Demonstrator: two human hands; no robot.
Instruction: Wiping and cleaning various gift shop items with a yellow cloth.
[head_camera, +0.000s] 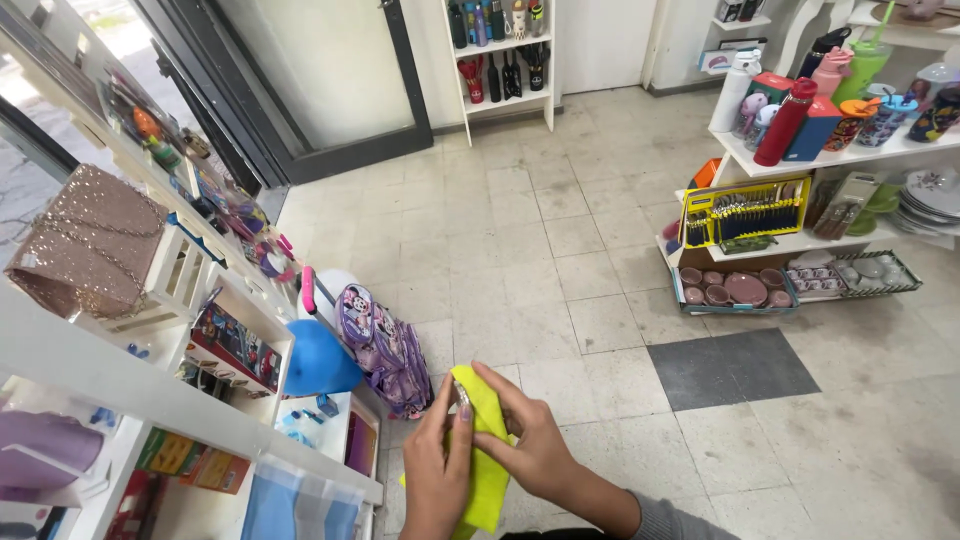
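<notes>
Low in view, just over the tiled floor (560, 250): a yellow cloth (487, 455), soft and limp, pinched between both hands. Left hand (437, 470) closed on its left edge, fingers curled, a ring showing near the top. Right hand (530, 440) laid across the front, fingers bent and gripping the fabric. Upper part of the cloth gathered or doubled between the palms, lower end hanging loose below them; so, by the look of it, folding or bunching in hand and not finished. Whether any wiping is done, cannot tell.

Just left: white shelves (190, 400), flat painted boards, with boxed toys and coloured packs. Beside them on the floor a purple backpack (385, 350), printed fabric, slumped, and a smooth blue helmet (318, 360), rounded. Higher on the shelves a glittery pink bag (90, 245) with a chain strap, leaning on a slatted white crate.

Further out: pale square tiles, scuffed, with one dark grey patch (733, 367). On the right a white rack with hard, glossy bottles (785, 122), a yellow cutlery tray (745, 210), stacked plates (930, 195) and a tray of small brown bowls (735, 290).

Farthest: a narrow white shelf (500, 60) of bottles against the wall, and a dark-framed glass door (320, 80).
</notes>
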